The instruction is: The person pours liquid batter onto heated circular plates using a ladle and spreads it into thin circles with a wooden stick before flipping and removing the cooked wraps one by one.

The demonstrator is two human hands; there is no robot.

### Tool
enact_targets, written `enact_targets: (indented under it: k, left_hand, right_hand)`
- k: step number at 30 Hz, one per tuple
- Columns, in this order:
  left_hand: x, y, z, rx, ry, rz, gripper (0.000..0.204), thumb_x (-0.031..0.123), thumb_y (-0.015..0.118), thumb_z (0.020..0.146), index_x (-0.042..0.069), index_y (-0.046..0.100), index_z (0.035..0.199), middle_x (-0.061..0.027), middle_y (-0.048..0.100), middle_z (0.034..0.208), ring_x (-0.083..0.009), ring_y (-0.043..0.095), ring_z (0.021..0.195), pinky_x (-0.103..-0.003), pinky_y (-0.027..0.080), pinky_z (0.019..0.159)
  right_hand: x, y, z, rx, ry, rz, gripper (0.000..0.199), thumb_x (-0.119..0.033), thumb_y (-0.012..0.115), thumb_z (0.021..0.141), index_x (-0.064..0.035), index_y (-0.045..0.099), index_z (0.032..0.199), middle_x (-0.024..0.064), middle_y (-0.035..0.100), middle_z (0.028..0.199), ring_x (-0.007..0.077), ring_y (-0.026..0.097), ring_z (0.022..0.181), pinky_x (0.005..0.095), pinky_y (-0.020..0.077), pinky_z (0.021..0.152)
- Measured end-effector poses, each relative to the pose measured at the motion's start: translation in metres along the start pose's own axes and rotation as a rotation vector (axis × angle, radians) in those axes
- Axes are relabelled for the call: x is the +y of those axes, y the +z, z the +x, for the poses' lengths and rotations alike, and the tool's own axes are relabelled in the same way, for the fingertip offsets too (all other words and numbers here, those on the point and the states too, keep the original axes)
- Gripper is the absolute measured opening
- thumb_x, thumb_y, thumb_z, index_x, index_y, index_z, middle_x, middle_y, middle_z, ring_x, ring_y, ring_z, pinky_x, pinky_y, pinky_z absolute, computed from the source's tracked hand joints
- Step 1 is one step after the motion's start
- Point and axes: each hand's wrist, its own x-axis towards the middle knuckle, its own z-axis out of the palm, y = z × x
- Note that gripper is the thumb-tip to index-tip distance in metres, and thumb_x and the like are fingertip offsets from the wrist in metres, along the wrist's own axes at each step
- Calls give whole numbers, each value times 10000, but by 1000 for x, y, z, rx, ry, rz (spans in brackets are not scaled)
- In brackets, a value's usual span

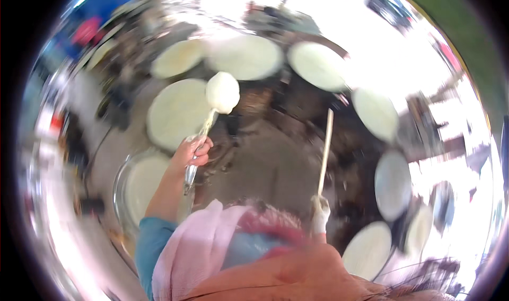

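Note:
My left hand [196,150] is wrapped round the handle of a ladle [207,122]. The ladle's bowl is full of a thick white batter [222,93]. It hangs over the right edge of a large pale disc [177,113], how far above I cannot tell. My right hand [319,214], in a white glove, grips the lower end of a thin wooden stick [326,150] that points away from me. Below my left forearm stands a wide basin [117,187] holding a pale, batter-like mass [146,182].
Round pale discs ring me, among them one at far left [177,58], one at far middle [244,57], one at far right [318,65] and one at near right [368,250]. Whether they are pans or flat cakes is blurred. A blue object [108,4] stands at the far left.

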Motion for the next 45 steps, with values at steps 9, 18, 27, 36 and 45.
enact_targets:
  k: [9, 18, 27, 36, 45]
  left_hand:
    - [-128, 260, 212, -757, -766, -150, 305, 229, 393, 982, -53, 505, 1010, 54, 341, 559, -23, 304, 306, -197, 245, 285]
    - [-280, 562, 291, -1123, -685, 491, 291, 241, 391, 988, 0, 508, 875, 40, 334, 534, -48, 291, 357, -243, 248, 389]
    - [-454, 650, 326, -1171, -344, 858, 226, 209, 558, 869, -15, 552, 844, -92, 570, 693, -165, 528, 528, -315, 402, 509]
    - [-409, 632, 416, -1192, 333, 1015, 344, 244, 543, 870, -47, 530, 1053, -247, 607, 828, -417, 592, 779, -441, 452, 677]
    - [-352, 597, 511, -1458, 920, 1025, 219, -4, 577, 764, -19, 548, 981, -199, 557, 866, -374, 548, 721, -425, 455, 605]
  right_hand:
    - [16, -132, -55, 718, 61, 394, 458, -108, 579, 913, -113, 454, 1354, -55, 581, 853, -1, 441, 589, 143, 348, 491]
    - [-33, -210, 10, 1099, 27, 457, 477, -147, 562, 924, -92, 422, 1376, -10, 610, 973, 39, 517, 670, 174, 428, 567]
    - [-24, -246, 113, 1236, 408, -470, 474, -337, 491, 920, -214, 408, 1370, 208, 637, 877, 368, 617, 736, 460, 469, 631]
    - [-104, -231, 185, 1079, 306, 856, 151, -182, 539, 928, -134, 634, 1036, -83, 488, 669, 40, 382, 475, 205, 324, 409]
    - [-52, -240, 200, 1162, 194, 629, 251, -182, 576, 911, -28, 640, 1098, -34, 583, 765, 64, 538, 714, 208, 442, 639]
